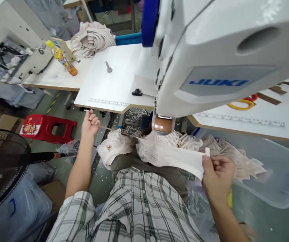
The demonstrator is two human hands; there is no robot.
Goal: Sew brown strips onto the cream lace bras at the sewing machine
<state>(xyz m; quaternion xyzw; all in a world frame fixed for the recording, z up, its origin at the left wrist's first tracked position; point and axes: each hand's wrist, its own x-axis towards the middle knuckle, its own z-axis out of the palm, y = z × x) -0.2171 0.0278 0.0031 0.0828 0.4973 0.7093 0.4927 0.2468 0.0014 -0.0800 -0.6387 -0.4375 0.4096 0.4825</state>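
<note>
A pale cream lace bra (148, 151) is stretched across my lap, below the head of the white sewing machine (217, 80). My left hand (90, 123) is closed around a thin strap (106, 127), which runs taut back toward the lace. On the other side, my right hand (218, 173) pinches the end of the bra's smooth band (184, 158), and a small pale tab (207, 151) sticks up by the thumb. More lace pieces lie on my thighs, among them a cup (115, 146) with a small brown bow. The machine's needle area is hidden from this angle.
A clear plastic bin (283, 178) with beige garments stands at right. On the white table (124, 70) lies a grey tool (108, 67). Yellow-handled scissors (242, 104) rest on the right tabletop. A red stool (48, 127), fan (5, 161) and drink bottle (63, 60) are at left.
</note>
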